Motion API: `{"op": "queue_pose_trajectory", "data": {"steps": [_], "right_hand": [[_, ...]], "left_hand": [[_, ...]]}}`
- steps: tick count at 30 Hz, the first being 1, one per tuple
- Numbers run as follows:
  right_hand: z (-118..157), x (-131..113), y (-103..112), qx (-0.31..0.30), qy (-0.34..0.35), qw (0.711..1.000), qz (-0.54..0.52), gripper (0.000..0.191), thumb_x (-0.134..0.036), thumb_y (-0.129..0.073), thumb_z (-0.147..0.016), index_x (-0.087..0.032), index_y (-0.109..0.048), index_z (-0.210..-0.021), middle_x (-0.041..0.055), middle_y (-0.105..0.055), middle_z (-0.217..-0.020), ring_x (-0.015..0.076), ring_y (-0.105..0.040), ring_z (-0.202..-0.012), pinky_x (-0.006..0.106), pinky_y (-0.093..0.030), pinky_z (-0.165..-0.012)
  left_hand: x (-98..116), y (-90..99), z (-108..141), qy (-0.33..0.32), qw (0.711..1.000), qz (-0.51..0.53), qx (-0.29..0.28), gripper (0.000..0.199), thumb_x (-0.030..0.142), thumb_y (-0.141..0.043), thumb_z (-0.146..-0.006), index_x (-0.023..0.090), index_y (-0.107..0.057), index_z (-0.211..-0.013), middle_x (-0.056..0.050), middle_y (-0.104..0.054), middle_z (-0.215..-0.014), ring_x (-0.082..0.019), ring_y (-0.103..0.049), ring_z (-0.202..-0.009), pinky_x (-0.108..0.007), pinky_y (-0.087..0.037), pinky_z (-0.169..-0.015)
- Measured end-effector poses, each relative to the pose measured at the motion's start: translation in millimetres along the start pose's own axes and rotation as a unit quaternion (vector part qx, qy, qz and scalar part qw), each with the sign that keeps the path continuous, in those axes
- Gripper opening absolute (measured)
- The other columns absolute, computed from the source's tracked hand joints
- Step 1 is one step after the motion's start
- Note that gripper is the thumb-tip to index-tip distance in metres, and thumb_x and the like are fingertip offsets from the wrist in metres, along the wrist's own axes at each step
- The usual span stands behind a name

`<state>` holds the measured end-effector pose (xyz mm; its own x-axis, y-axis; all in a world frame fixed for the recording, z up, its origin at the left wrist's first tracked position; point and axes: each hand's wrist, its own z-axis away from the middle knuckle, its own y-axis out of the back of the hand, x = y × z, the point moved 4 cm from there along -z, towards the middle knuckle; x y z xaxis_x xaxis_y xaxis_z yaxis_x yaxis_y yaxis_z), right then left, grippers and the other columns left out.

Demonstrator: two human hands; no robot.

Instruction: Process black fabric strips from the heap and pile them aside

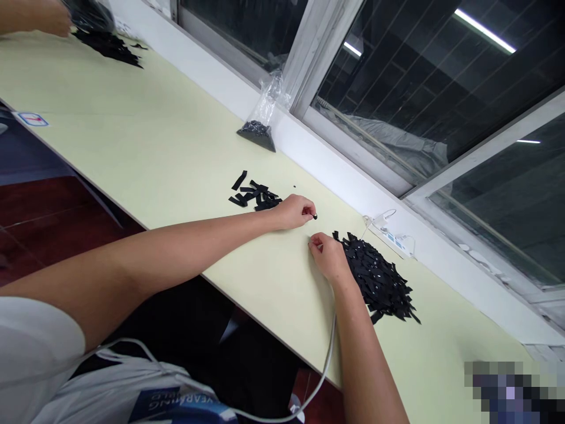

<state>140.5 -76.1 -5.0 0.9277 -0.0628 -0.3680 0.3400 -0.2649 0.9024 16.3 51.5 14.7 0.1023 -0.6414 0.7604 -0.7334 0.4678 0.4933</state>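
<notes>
My left hand (296, 212) is over the pale table, its thumb and fingertips pinched on a small black piece (315, 217) that sticks out at the tips. Just left of that hand lies a small group of black strips (258, 194). My right hand (325, 253) is a little lower and to the right, fingers curled together; whatever they hold, if anything, is too small to make out. Beside it on the right spreads a large heap of black strips (379, 277). The two hands are close but apart.
A clear bag (260, 126) with black contents stands against the wall. A power strip (395, 240) with cables lies along the back edge. At the upper left, another person's hand (53, 19) is near a black pile (108, 46). A white cable (330, 347) crosses the table's front edge.
</notes>
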Motion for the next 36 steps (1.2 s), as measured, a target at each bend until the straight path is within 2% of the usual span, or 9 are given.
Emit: {"op": "queue_pose_trajectory", "data": {"steps": [9, 13, 17, 20, 22, 24, 26, 30, 36], "right_hand": [[-0.9, 2.1, -2.4, -0.010, 0.019, 0.999, 0.049, 0.015, -0.021, -0.050, -0.088, -0.019, -0.065, -0.087, 0.0088, -0.070, -0.088, 0.0201, -0.061, -0.077, 0.030, -0.042, -0.071], [1.9, -3.8, -2.9, 0.001, 0.022, 0.999, 0.045, 0.012, -0.022, -0.051, -0.086, -0.020, -0.063, -0.085, 0.0063, -0.069, -0.082, 0.0191, -0.059, -0.071, 0.030, -0.041, -0.069], [3.8, -9.0, 4.3, 0.014, 0.012, 1.000, -0.012, 0.020, -0.023, -0.054, -0.083, -0.021, -0.066, -0.099, 0.0017, -0.069, -0.077, 0.0164, -0.058, -0.062, 0.029, -0.041, -0.065], [5.3, -3.5, 22.5, 0.103, -0.003, 0.993, -0.056, 0.026, -0.032, -0.054, -0.087, -0.019, -0.068, -0.105, 0.0038, -0.072, -0.084, 0.0156, -0.058, -0.062, 0.029, -0.045, -0.067], [7.8, 4.5, 35.7, 0.195, -0.023, 0.978, -0.072, 0.028, -0.039, -0.053, -0.089, -0.019, -0.070, -0.100, 0.0053, -0.072, -0.086, 0.0167, -0.059, -0.066, 0.031, -0.047, -0.070], [9.1, 12.6, 40.0, 0.238, -0.043, 0.964, -0.106, 0.029, -0.044, -0.055, -0.089, -0.020, -0.070, -0.096, 0.0057, -0.071, -0.086, 0.0181, -0.061, -0.070, 0.032, -0.048, -0.072], [7.3, 18.4, 32.9, 0.211, -0.058, 0.961, -0.168, 0.029, -0.046, -0.059, -0.086, -0.019, -0.069, -0.093, 0.0061, -0.072, -0.086, 0.0187, -0.063, -0.073, 0.032, -0.050, -0.072], [1.9, 22.1, 8.0, 0.100, -0.089, 0.940, -0.315, 0.031, -0.048, -0.066, -0.080, -0.019, -0.069, -0.090, 0.0056, -0.073, -0.083, 0.0181, -0.064, -0.071, 0.031, -0.052, -0.069], [2.5, 24.1, -0.5, 0.076, -0.151, 0.892, -0.420, 0.037, -0.050, -0.078, -0.068, -0.019, -0.073, -0.087, 0.0047, -0.073, -0.078, 0.0184, -0.064, -0.069, 0.032, -0.053, -0.068]], "left_hand": [[-1.2, -2.4, 0.7, -0.009, 1.000, -0.014, -0.013, 0.020, 0.012, -0.058, -0.078, 0.015, -0.074, -0.090, -0.007, -0.074, -0.091, -0.016, -0.064, -0.076, -0.030, -0.047, -0.073], [-2.5, -3.5, -0.3, -0.027, 0.999, -0.039, -0.020, 0.021, 0.012, -0.057, -0.079, 0.016, -0.074, -0.091, -0.007, -0.074, -0.092, -0.016, -0.063, -0.078, -0.029, -0.046, -0.074], [-1.5, -4.1, -0.3, -0.064, 0.994, -0.076, -0.043, 0.021, 0.012, -0.058, -0.082, 0.016, -0.075, -0.093, -0.007, -0.073, -0.094, -0.016, -0.063, -0.082, -0.028, -0.045, -0.076], [4.8, -8.9, 3.6, -0.112, 0.986, -0.083, -0.094, 0.019, 0.013, -0.060, -0.083, 0.017, -0.076, -0.093, -0.007, -0.072, -0.094, -0.016, -0.064, -0.085, -0.027, -0.045, -0.079], [12.8, -15.9, 8.8, -0.159, 0.974, -0.073, -0.146, 0.018, 0.011, -0.061, -0.083, 0.018, -0.076, -0.091, -0.005, -0.072, -0.092, -0.015, -0.064, -0.084, -0.026, -0.045, -0.079], [20.7, -23.8, 14.5, -0.196, 0.960, -0.060, -0.189, 0.020, 0.010, -0.060, -0.084, 0.019, -0.077, -0.089, -0.004, -0.072, -0.091, -0.014, -0.064, -0.082, -0.024, -0.045, -0.078], [26.1, -30.3, 18.3, -0.216, 0.952, -0.053, -0.209, 0.021, 0.009, -0.060, -0.085, 0.021, -0.077, -0.087, -0.003, -0.072, -0.090, -0.013, -0.064, -0.080, -0.024, -0.045, -0.076], [27.0, -34.7, 19.1, -0.223, 0.955, -0.050, -0.190, 0.024, 0.007, -0.060, -0.083, 0.024, -0.077, -0.083, -0.001, -0.074, -0.087, -0.013, -0.064, -0.080, -0.025, -0.045, -0.077], [20.4, -30.2, 15.5, -0.189, 0.971, -0.033, -0.143, 0.021, 0.006, -0.062, -0.080, 0.021, -0.077, -0.084, -0.001, -0.074, -0.086, -0.014, -0.064, -0.078, -0.026, -0.045, -0.074]]}}
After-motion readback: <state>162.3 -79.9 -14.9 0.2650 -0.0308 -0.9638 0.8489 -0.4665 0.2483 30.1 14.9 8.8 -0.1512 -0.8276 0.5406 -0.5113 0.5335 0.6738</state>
